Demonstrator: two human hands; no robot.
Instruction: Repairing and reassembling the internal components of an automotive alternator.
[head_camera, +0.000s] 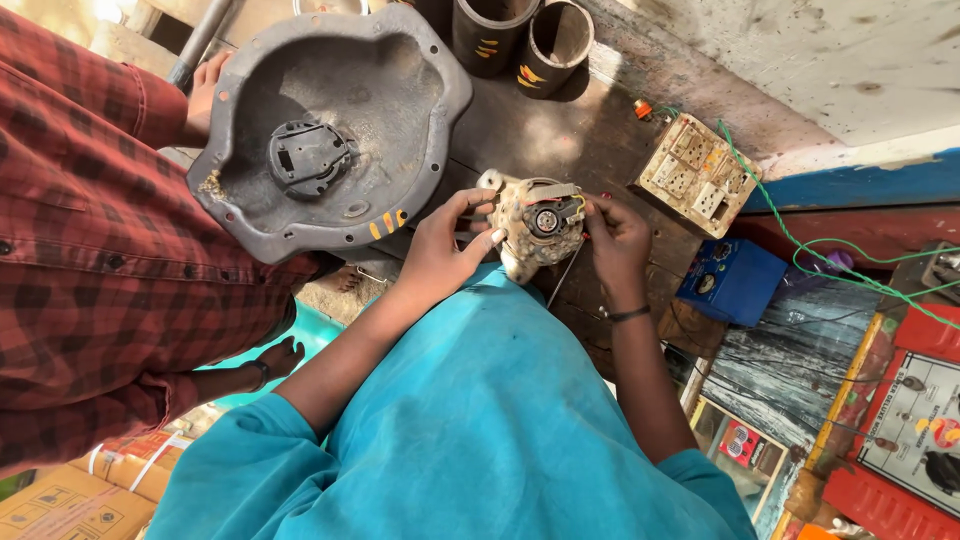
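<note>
Both hands (440, 250) (615, 240) hold dusty motor (540, 225).

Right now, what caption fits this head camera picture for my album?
Both hands, left and right, grip a dusty motor beside a grey housing.

The motor (540, 222) is a small, roundish unit, its pale casing grimy and blotched with brown. It is held up off the dark worktop (570, 130), between both hands, its open end facing upward. That end shows a black round centre ringed with metal, and red and yellow wires run across the top by a grey block. A thin wire hangs from its underside.
</note>
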